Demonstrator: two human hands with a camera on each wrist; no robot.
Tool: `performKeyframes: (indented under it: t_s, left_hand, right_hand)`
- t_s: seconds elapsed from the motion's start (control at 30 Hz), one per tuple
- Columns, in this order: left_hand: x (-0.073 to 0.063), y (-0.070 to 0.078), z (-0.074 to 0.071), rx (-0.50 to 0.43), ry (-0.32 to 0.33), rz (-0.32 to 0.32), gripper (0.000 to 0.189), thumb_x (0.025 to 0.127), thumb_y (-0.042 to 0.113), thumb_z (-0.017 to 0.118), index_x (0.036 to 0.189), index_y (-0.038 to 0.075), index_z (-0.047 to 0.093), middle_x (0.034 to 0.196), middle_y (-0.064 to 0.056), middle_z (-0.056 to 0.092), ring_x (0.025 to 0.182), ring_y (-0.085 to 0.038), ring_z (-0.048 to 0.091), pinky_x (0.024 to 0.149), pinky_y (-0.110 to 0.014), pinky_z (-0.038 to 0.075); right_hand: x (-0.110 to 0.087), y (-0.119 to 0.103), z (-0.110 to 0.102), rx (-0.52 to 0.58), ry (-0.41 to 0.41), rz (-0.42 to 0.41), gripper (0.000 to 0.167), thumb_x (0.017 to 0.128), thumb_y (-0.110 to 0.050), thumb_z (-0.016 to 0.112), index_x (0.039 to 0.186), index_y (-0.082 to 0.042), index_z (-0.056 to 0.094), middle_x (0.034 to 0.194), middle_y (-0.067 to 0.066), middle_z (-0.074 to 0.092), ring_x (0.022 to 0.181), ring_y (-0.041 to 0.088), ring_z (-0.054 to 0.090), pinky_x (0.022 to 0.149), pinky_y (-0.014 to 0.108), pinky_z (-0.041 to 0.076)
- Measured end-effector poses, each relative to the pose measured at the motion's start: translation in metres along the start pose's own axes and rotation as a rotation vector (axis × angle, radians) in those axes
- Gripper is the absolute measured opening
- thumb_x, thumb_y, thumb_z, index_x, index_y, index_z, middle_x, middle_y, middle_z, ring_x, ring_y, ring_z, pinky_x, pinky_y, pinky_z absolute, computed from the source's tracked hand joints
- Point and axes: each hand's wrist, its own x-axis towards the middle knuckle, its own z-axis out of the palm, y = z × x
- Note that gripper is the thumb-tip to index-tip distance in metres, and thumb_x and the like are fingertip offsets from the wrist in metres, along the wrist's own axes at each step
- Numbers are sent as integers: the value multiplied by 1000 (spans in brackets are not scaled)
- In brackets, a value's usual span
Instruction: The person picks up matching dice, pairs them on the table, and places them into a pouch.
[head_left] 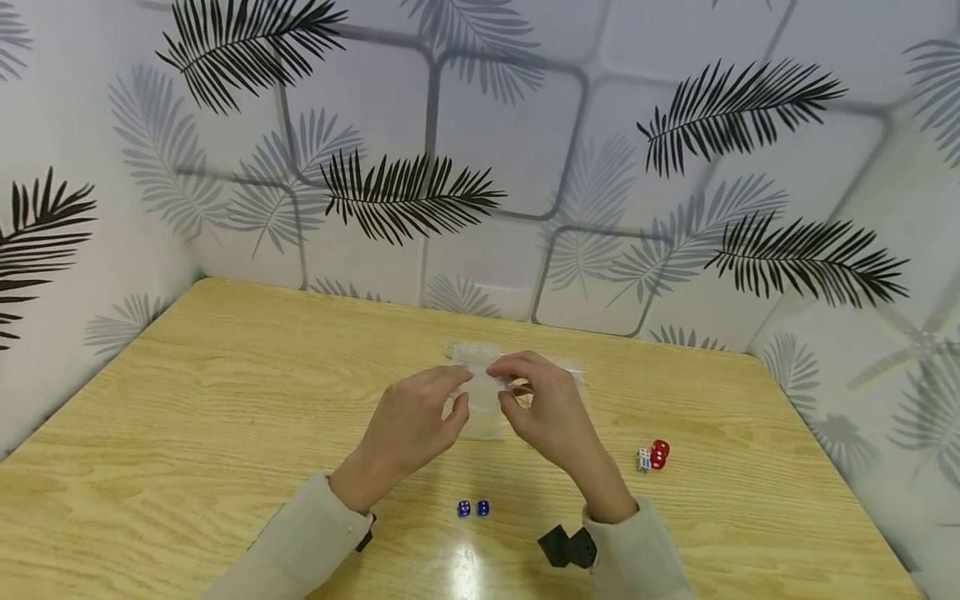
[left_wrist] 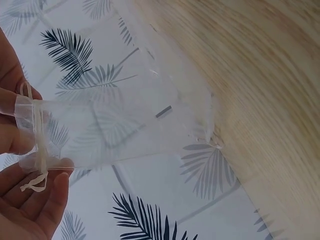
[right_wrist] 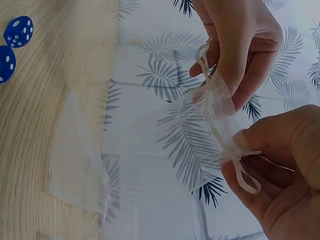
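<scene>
Between my two hands hangs a small sheer drawstring pouch point(left_wrist: 115, 135) with pale cords near its top. My left hand point(head_left: 416, 417) pinches one side of its mouth; in the left wrist view this left hand point(left_wrist: 37, 200) is the lower one, beside a cord loop. The right hand point(head_left: 547, 408) pinches the opposite side, and in the right wrist view the right hand point(right_wrist: 285, 175) has a cord end point(right_wrist: 247, 182) at its fingers. Whether anything is inside the pouch I cannot tell. Behind it lies thin clear material point(right_wrist: 77, 160) on the table.
Two blue dice point(head_left: 473, 507) lie on the wooden table point(head_left: 225, 417) nearer me. Black dice point(head_left: 567, 547) sit beside the right sleeve. Farther right are a white die point(head_left: 644, 460) and red dice point(head_left: 660, 452). A leaf-patterned wall covering point(head_left: 510, 150) rises behind the table.
</scene>
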Motion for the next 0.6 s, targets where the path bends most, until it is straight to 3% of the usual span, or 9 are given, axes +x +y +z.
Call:
performKeyframes:
  t_s: [0.37,0.6]
  left_hand:
    - [1,-2,-1,64,-29,32,26,79,8,73,103,1,68,102,-13,72,86,-26,70,69,-34,57]
    - [1,-4,0,97,-30,38,25,79,9,73,102,1,68,100,-13,72,85,-26,70,70,-34,57]
  right_hand:
    - [-8,-1,-6,-63,16,-31,26,78,3,72,103,-1,67,113,13,63,101,27,62,80,41,54]
    - [-20,0,-10,-98,48,-53,27,75,5,73,100,-3,67,108,10,64,105,26,59,78,39,54]
